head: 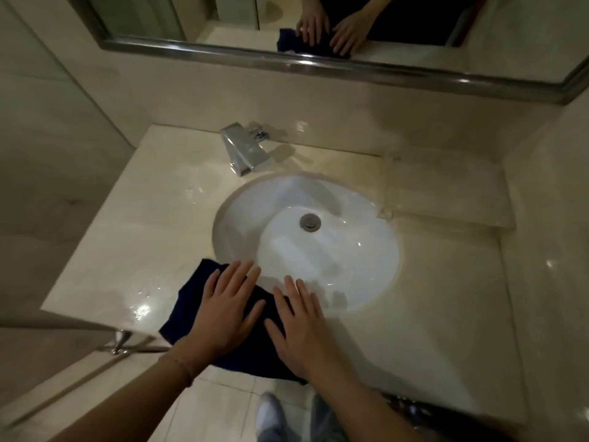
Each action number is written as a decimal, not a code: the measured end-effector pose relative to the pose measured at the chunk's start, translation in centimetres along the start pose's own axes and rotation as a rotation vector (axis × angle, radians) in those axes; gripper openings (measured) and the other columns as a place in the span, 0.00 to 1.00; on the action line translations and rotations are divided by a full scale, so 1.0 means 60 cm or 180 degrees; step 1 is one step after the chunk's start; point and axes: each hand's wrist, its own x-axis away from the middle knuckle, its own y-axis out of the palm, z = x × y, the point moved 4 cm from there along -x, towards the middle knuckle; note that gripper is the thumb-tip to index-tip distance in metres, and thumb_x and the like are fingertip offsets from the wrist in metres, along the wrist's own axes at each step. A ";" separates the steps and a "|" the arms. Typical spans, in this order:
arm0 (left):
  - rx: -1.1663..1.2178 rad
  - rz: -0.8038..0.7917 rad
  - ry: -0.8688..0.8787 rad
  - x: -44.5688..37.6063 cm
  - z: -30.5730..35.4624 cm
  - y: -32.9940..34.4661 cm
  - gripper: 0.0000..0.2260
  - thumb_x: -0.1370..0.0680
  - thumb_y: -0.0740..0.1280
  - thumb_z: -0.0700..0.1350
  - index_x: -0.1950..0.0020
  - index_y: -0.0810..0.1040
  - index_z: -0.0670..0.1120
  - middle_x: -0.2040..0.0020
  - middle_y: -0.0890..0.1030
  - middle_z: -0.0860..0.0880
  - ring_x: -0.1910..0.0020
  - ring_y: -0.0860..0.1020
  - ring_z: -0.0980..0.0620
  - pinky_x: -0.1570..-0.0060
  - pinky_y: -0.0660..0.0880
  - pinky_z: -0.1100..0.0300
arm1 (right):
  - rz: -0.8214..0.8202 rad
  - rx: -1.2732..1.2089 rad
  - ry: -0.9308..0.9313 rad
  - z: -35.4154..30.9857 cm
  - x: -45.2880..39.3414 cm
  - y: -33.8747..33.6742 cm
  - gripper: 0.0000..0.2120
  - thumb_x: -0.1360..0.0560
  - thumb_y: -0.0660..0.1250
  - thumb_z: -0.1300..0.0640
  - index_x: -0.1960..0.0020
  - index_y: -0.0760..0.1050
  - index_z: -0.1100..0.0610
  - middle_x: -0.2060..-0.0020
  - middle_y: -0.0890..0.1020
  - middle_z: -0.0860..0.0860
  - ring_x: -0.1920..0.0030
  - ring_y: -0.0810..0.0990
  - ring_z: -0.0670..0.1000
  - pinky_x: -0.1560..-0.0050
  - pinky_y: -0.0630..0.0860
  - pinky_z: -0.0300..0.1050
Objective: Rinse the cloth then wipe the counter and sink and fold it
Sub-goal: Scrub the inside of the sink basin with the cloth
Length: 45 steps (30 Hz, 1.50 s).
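The dark blue cloth (197, 301) lies flat on the near edge of the table (134, 237), just left of the white sink (357, 275) and under both hands. The left hand (223, 314) and the right hand (302, 330) press on it with straight, spread fingers, gripping nothing. No writing can be read anywhere.

Left hand (223, 311) — palm down, fingers straight and slightly spread, forearm bare. Right hand (302, 333) — palm down beside it, fingers extended, nearly touching the left.
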 end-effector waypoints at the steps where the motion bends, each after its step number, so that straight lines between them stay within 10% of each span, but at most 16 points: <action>1: -0.0054 -0.0164 -0.0005 0.027 -0.022 0.019 0.28 0.16 0.49 0.61 0.19 0.63 0.50 0.19 0.62 0.49 0.20 0.60 0.44 0.24 0.54 0.43 | -0.0112 0.0080 -0.0014 -0.013 0.003 0.018 0.30 0.17 0.45 0.37 0.18 0.52 0.50 0.18 0.49 0.53 0.19 0.48 0.57 0.21 0.42 0.55; 5: -0.0096 -0.0394 -0.0007 0.086 -0.077 0.058 0.27 0.14 0.44 0.60 0.16 0.48 0.53 0.16 0.48 0.52 0.17 0.51 0.46 0.24 0.51 0.43 | -0.0444 0.0667 0.0080 -0.047 0.008 0.074 0.31 0.18 0.46 0.34 0.21 0.62 0.48 0.22 0.64 0.55 0.24 0.65 0.61 0.27 0.55 0.63; 15: -0.0022 -0.0273 -0.0522 0.056 -0.162 0.044 0.27 0.15 0.42 0.61 0.16 0.48 0.56 0.16 0.48 0.54 0.17 0.45 0.48 0.21 0.43 0.43 | -0.0054 0.0800 0.0022 -0.106 -0.068 0.099 0.30 0.18 0.46 0.38 0.20 0.59 0.51 0.20 0.59 0.54 0.21 0.59 0.60 0.26 0.61 0.67; 45: 0.0220 0.0112 -0.1204 -0.295 -0.443 -0.045 0.26 0.16 0.42 0.62 0.17 0.44 0.61 0.17 0.43 0.58 0.18 0.40 0.47 0.21 0.43 0.39 | 0.0272 0.1343 -0.0707 -0.181 -0.580 -0.009 0.31 0.17 0.37 0.41 0.18 0.47 0.52 0.18 0.49 0.52 0.19 0.46 0.55 0.21 0.44 0.58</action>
